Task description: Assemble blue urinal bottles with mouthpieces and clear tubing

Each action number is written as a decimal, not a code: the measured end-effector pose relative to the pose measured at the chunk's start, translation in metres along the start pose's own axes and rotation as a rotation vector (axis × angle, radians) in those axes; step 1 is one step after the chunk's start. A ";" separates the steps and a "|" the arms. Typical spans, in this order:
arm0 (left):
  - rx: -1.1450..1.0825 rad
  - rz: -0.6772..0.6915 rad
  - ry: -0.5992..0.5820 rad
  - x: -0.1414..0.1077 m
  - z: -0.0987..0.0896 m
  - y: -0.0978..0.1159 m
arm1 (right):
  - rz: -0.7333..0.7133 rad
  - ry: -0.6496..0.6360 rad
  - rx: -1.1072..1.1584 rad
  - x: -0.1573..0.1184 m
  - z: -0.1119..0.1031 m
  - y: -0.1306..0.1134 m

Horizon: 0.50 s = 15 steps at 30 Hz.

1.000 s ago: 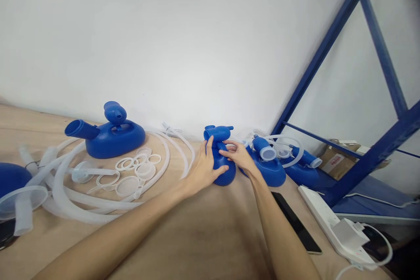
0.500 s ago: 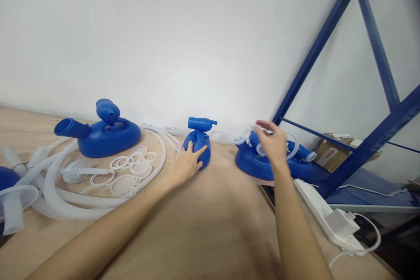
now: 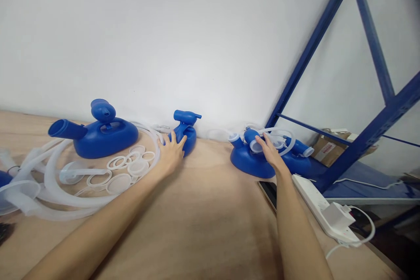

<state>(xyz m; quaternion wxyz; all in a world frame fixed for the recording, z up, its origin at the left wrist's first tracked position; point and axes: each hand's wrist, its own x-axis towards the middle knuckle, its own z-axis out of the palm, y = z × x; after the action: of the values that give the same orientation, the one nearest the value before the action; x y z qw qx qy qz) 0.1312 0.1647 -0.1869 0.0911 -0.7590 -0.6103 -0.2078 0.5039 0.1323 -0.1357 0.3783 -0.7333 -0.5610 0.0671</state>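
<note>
My left hand rests with spread fingers on the side of the middle blue bottle, which has a blue spouted piece on top. At the right, my right hand touches a cluster of blue bottles with white caps; its thumb and fingers are apart beside a blue capped part above the front bottle. A clear hose loops over that cluster. On the left stands another blue bottle with a wide open neck.
Clear coiled hoses, white rings and caps lie at the left. A phone, a white power strip with a charger, a blue metal frame and a cardboard box are at the right.
My left hand and the middle bottle have shifted left, and the bottle is turned. My right hand has lowered onto the right cluster. More of the phone shows.
</note>
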 end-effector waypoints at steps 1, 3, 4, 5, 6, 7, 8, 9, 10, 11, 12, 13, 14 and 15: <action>-0.006 0.017 0.005 0.001 0.000 0.000 | -0.006 -0.041 0.008 -0.003 -0.004 -0.005; -0.026 0.074 0.017 0.003 -0.003 0.001 | -0.003 -0.169 0.048 -0.010 -0.014 -0.020; -0.039 0.110 0.024 0.004 -0.005 0.003 | -0.011 -0.255 0.062 -0.014 -0.019 -0.029; -0.051 0.149 0.031 0.005 -0.008 0.006 | -0.023 -0.349 0.070 -0.019 -0.024 -0.039; -0.070 0.199 0.043 0.006 -0.012 0.009 | -0.045 -0.445 0.071 -0.024 -0.028 -0.050; -0.099 0.263 0.062 0.006 -0.015 0.013 | -0.077 -0.522 0.067 -0.029 -0.031 -0.061; -0.134 0.343 0.085 0.006 -0.019 0.018 | -0.108 -0.589 0.057 -0.034 -0.034 -0.071; -0.167 0.439 0.107 0.004 -0.023 0.023 | -0.133 -0.646 0.049 -0.039 -0.036 -0.081; -0.194 0.544 0.125 0.002 -0.027 0.027 | -0.155 -0.698 0.046 -0.043 -0.037 -0.089; -0.208 0.643 0.139 -0.001 -0.030 0.032 | -0.174 -0.752 0.052 -0.047 -0.039 -0.097; -0.208 0.721 0.146 -0.005 -0.033 0.037 | -0.193 -0.802 0.067 -0.049 -0.040 -0.102; -0.193 0.764 0.147 -0.009 -0.037 0.042 | -0.212 -0.849 0.085 -0.051 -0.042 -0.106; -0.174 0.779 0.150 -0.013 -0.040 0.047 | -0.228 -0.889 0.099 -0.052 -0.043 -0.108; -0.154 0.769 0.156 -0.017 -0.043 0.051 | -0.241 -0.916 0.108 -0.052 -0.043 -0.110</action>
<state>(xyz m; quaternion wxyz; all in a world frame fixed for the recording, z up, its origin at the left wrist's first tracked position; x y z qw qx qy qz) 0.1691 0.1209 -0.1500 0.1511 -0.9187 -0.2558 -0.2604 0.4229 0.0752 -0.0531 0.1347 -0.5373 -0.7467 0.3683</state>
